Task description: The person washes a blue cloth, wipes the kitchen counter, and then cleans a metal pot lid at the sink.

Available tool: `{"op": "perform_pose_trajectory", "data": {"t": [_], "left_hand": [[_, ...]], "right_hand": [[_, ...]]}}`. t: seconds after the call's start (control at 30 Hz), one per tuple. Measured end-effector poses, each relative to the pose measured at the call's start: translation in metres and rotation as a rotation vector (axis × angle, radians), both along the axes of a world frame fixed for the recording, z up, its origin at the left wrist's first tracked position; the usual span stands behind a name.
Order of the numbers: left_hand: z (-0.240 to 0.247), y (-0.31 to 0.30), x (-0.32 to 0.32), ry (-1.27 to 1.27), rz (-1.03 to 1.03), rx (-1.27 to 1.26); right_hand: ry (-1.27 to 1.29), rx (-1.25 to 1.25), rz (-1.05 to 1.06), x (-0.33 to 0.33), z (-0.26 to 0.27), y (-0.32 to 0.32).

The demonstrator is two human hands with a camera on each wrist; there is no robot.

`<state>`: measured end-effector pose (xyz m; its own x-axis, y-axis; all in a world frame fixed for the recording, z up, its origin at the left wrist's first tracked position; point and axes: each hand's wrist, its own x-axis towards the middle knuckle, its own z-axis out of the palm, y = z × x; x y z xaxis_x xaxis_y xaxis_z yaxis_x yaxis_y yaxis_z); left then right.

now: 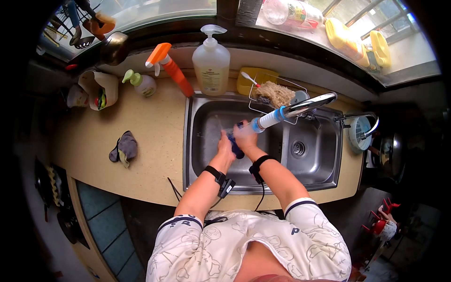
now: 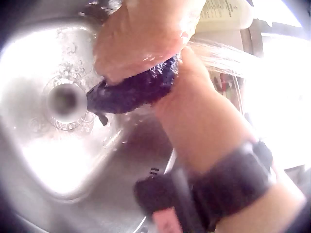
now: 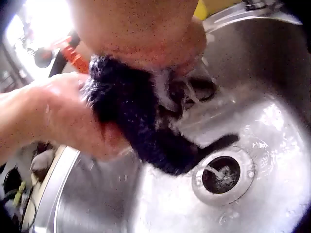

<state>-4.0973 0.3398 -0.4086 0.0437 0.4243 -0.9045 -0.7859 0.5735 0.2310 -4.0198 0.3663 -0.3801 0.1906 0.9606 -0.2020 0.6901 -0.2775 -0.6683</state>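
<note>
A wet, dark blue fuzzy cloth (image 1: 238,151) is bunched between both hands over the large sink basin (image 1: 206,110). My left hand (image 1: 225,144) grips one side of it; in the left wrist view this hand (image 2: 146,41) curls over the cloth (image 2: 136,92). Opposite, my right hand (image 1: 246,137) clasps the cloth, its fingers largely hidden. The right wrist view has the cloth (image 3: 141,121) squeezed between the palms, with a loose end hanging near the drain (image 3: 221,174). Water runs over the hands from the faucet's blue and white nozzle (image 1: 268,120).
The chrome faucet (image 1: 312,103) arches in from the right. Behind the sink stand a large pump bottle (image 1: 210,68), an orange spray bottle (image 1: 176,75) and a wire rack (image 1: 277,96) with a scrubber. A grey cloth (image 1: 126,146) lies on the left counter.
</note>
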Motion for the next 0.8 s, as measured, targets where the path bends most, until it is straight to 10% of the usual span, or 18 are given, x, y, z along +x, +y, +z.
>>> {"op": "perform_pose_trajectory", "data": {"t": [0.13,0.23,0.4,0.47,0.63,0.8], "left_hand": [[-0.013,0.007,-0.017,0.038,-0.048,0.064],[0.003,0.015,-0.04,0.369,-0.47,0.144],[0.01,0.004,-0.001,0.059,-0.143,0.101],[0.017,0.003,0.005,0.172,-0.219,0.079],[0.007,0.019,-0.018,0.255,-0.247,0.177],[0.016,0.017,-0.004,0.259,-0.24,0.192]], "right_hand": [[0.112,0.069,0.033,-0.008,0.009,-0.027],[0.202,0.274,0.117,-0.029,0.023,-0.062],[-0.222,0.154,0.055,0.006,-0.008,-0.006],[0.203,-0.188,-0.229,0.015,0.007,0.003],[0.202,0.158,-0.029,-0.016,0.01,-0.046],[0.226,-0.122,-0.197,0.006,0.009,-0.006]]}}
